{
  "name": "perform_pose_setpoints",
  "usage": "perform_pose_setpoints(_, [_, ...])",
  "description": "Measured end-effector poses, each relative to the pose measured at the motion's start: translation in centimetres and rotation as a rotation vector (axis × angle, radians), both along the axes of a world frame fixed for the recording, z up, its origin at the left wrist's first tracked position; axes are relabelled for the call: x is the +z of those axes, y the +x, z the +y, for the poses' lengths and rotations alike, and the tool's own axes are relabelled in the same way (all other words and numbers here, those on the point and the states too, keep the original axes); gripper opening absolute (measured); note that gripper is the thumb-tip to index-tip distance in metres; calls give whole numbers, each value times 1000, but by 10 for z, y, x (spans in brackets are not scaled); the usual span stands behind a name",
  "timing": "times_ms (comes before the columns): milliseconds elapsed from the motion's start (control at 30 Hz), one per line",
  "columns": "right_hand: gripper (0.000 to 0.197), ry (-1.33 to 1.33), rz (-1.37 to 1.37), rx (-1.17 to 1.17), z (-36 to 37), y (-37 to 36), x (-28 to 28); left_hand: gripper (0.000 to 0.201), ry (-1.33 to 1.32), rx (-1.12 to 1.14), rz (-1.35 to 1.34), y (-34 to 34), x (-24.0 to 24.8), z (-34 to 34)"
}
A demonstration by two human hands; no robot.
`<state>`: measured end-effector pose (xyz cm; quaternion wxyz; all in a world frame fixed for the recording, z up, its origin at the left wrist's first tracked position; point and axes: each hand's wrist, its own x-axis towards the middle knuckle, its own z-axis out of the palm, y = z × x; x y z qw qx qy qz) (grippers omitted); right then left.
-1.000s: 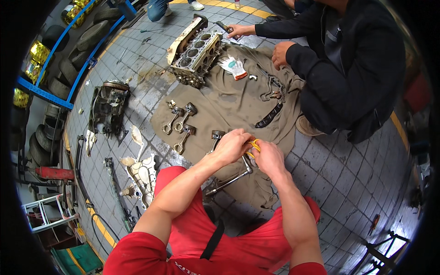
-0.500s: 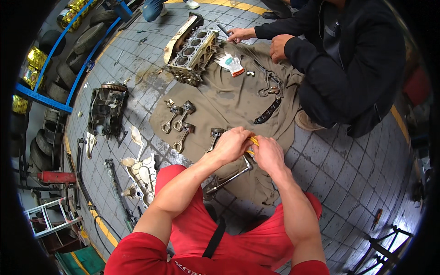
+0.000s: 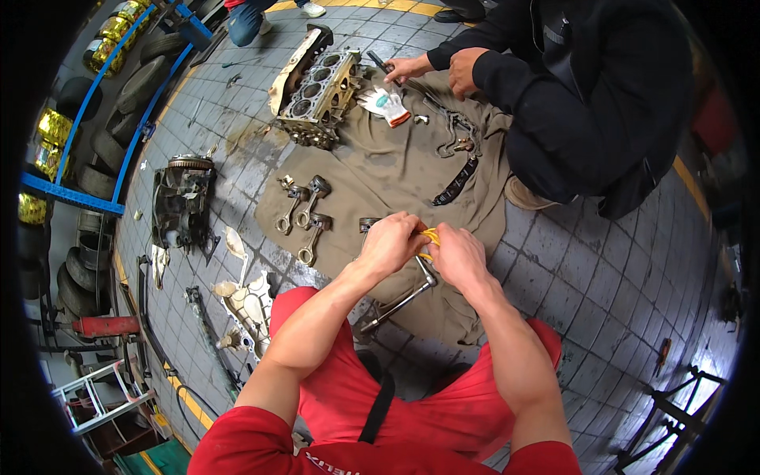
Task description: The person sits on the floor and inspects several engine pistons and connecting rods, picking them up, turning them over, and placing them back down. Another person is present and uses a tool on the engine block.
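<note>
Both bare hands are closed on a yellow looped piece (image 3: pixel 431 236), left hand (image 3: pixel 394 244) and right hand (image 3: pixel 461 255) pinching it between them, much as a second ago. The left hand now hides more of the nearest piston (image 3: pixel 368 224), leaving mostly its top visible beyond the knuckles. A metal bar tool (image 3: pixel 402 301) lies just below the hands on the brown cloth (image 3: pixel 380 182). Farther ahead, the crouching person's nearer hand (image 3: pixel 465 73) has risen toward the one gripping a slim dark object (image 3: pixel 376 60).
</note>
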<state>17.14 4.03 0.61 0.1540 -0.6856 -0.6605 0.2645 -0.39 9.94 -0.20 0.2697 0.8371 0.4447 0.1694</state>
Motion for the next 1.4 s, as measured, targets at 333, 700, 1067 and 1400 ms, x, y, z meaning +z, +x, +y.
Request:
perform_pose_setpoints(333, [21,-56,-153,-141,6,31,9,79,-255,87,16,-15,-5,20])
perform_pose_setpoints(700, [32,-620,-68,-400,56,30,-187,102,-256,428,452,-34,-40,247])
perform_pose_setpoints(1067, [46,-615,-9,-582,56,-6,-244,87,-313,610,447,-15,-82,354])
perform_pose_setpoints(1400, [54,-758,-41,-590,68,-2,-246,100,-414,797,349,1,-121,456])
